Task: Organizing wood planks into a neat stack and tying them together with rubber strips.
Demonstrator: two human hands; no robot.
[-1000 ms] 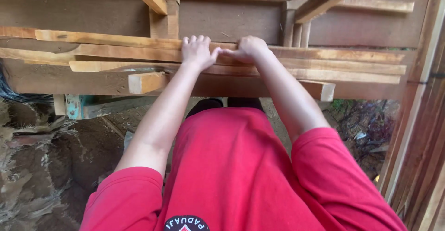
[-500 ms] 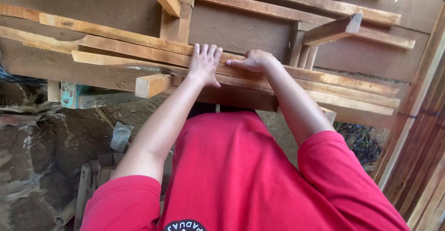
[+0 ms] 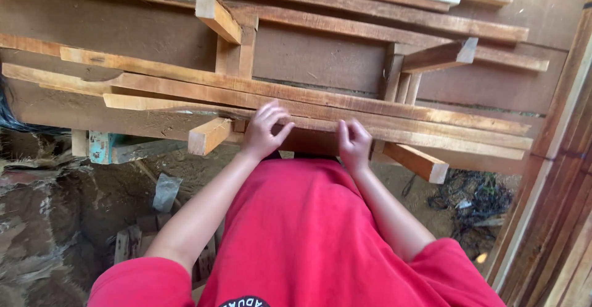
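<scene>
Both hands have slid back off the plank tops: left hand [image 3: 262, 133] fingers spread, right hand [image 3: 354, 143] fingers curled on the nearest wooden plank [image 3: 431, 139] edge

Three long rough wooden planks [image 3: 394, 119] lie side by side across a wooden frame table [image 3: 314, 51], running from left to right. The left hand [image 3: 262, 131] sits on the near edge of the nearest plank. The right hand [image 3: 354, 143] is just to its right, at the same near edge. A short square wooden block [image 3: 209, 135] sticks out under the planks, left of the left hand. Another short wooden block [image 3: 419, 162] sticks out under them, right of the right hand. Behind the planks, two more short wooden beams [image 3: 217, 14] stick out over the table. A dirt floor [image 3: 55, 221] lies below on the left.
</scene>
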